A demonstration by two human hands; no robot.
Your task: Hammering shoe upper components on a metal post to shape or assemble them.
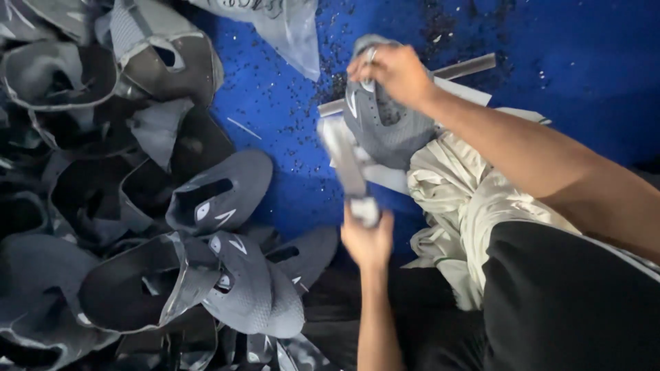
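I'd keep my right hand [393, 71] pinching the grey shoe upper [385, 124] steady on the blue floor [289, 124] while my left hand [368, 240], gripping a blurred flat tool [344, 161], works slowly along it.

Under my right hand [392, 69] sits a grey shoe upper [385, 127] of matt knitted mesh. My left hand [368, 240] holds a smooth, blurred grey strip [344, 161]. Crumpled cream cloth [460, 199] lies on the gritty blue floor [275, 103].

The tool [347, 168] in the left hand [368, 240] is motion-blurred; the uppers pile [103, 206] runs off the left edge.
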